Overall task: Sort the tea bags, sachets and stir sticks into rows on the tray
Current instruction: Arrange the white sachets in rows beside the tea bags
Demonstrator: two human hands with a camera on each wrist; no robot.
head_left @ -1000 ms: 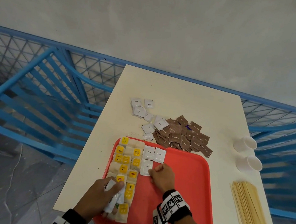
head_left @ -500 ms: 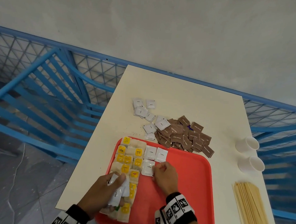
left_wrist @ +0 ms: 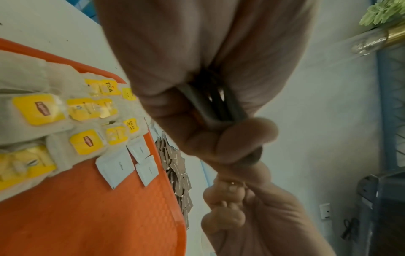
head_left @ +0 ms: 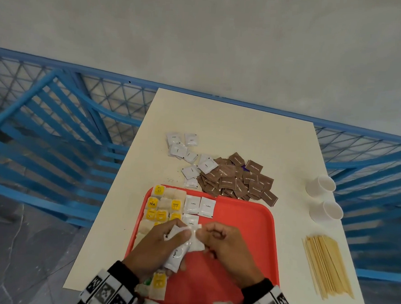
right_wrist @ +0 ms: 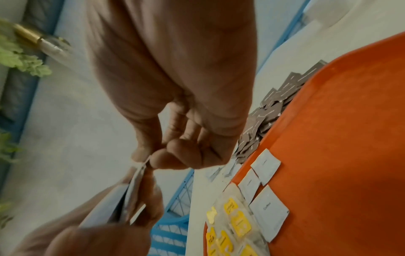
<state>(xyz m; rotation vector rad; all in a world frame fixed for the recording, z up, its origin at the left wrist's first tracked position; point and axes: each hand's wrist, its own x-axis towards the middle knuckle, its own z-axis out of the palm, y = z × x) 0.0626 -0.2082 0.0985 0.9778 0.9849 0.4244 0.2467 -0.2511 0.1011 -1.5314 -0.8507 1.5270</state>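
Observation:
Over the red tray (head_left: 249,227), my left hand (head_left: 177,244) grips a small stack of white coffee sachets (head_left: 175,257). My right hand (head_left: 204,234) meets it and pinches the top edge of one sachet (right_wrist: 142,167) between thumb and forefinger. In the left wrist view the stack (left_wrist: 210,107) sits between curled fingers. Tea bags with yellow tags (head_left: 162,210) lie in columns on the tray's left side. Beside them lie three white sachets (head_left: 199,206). Loose white sachets (head_left: 185,148) and a heap of brown sachets (head_left: 238,177) lie on the table behind the tray. Stir sticks (head_left: 326,265) lie to the right.
Two white paper cups (head_left: 322,185) (head_left: 327,212) lie on their sides at the table's right edge, behind the stir sticks. A blue metal railing (head_left: 55,131) runs along the left and far sides of the cream table (head_left: 243,131). The tray's right half is bare.
My right hand left the sachet it pressed on the tray and rose to the stack. My left hand moved right, away from the tea bags, bringing the stack to the tray's middle.

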